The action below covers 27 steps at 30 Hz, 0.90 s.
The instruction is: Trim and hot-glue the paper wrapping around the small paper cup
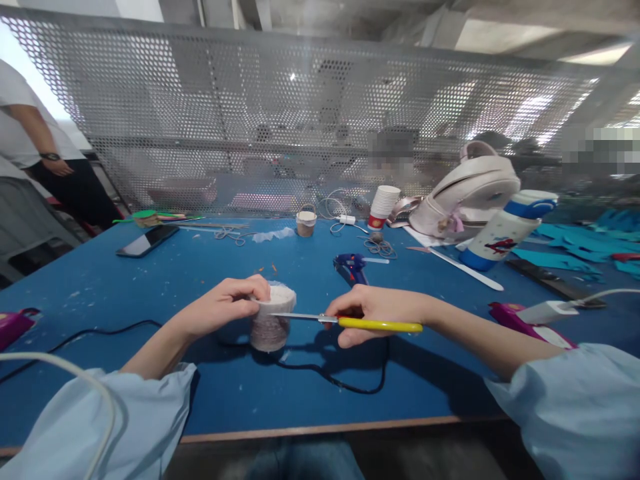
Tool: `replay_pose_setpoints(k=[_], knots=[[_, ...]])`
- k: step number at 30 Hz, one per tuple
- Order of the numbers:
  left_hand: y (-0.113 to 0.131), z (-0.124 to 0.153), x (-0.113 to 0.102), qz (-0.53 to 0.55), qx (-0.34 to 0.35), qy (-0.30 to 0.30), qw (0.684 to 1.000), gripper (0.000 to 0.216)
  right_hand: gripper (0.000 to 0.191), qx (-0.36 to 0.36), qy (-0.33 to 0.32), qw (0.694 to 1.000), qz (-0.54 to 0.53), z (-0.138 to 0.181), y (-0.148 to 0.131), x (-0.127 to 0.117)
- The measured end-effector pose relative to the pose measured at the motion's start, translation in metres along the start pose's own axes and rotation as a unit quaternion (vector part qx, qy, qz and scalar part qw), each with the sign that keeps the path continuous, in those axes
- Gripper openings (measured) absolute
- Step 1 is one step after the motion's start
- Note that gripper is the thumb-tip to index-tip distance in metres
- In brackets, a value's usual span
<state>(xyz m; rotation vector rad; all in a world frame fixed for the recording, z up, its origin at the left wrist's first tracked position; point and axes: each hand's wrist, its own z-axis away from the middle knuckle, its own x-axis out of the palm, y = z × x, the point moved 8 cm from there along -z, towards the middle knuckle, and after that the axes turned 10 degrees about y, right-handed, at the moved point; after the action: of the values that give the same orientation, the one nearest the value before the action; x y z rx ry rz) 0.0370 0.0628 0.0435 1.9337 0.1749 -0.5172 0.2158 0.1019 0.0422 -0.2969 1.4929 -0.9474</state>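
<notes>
My left hand (235, 298) grips the rim of a small cup wrapped in cord (270, 331), its fingertips over the white top edge. The cup stands just above or on the blue table; its lower part is brownish, its upper band pale. In my right hand (367, 310) is a pair of scissors (380, 325) with a yellow handle. Their blades point left and lie against the side of the cup near the pale band. Whether the blades are parted is hard to see. Behind my right hand lies a dark blue glue gun (353, 267).
On the blue table (215, 407) stand a little bucket (305, 223), stacked paper cups (384, 207), a bottle (507, 230) and a backpack (470, 190). A phone (147, 241) lies at left. A black cable (325, 375) runs below the cup. A person (45, 143) stands beyond the left edge.
</notes>
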Motion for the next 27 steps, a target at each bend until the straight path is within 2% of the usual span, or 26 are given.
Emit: replay_pose_setpoints(k=[16, 27], knots=[[0.0045, -0.0002, 0.0023, -0.033, 0.014, -0.022, 0.999, 0.018, 0.047, 0.015, -0.023, 1.000, -0.013, -0.0029, -0.0031, 0.0006], [0.0049, 0.0002, 0.0075, -0.039, -0.008, -0.038, 0.998, 0.017, 0.047, 0.023, -0.018, 0.999, 0.023, 0.0005, -0.0029, -0.0027]])
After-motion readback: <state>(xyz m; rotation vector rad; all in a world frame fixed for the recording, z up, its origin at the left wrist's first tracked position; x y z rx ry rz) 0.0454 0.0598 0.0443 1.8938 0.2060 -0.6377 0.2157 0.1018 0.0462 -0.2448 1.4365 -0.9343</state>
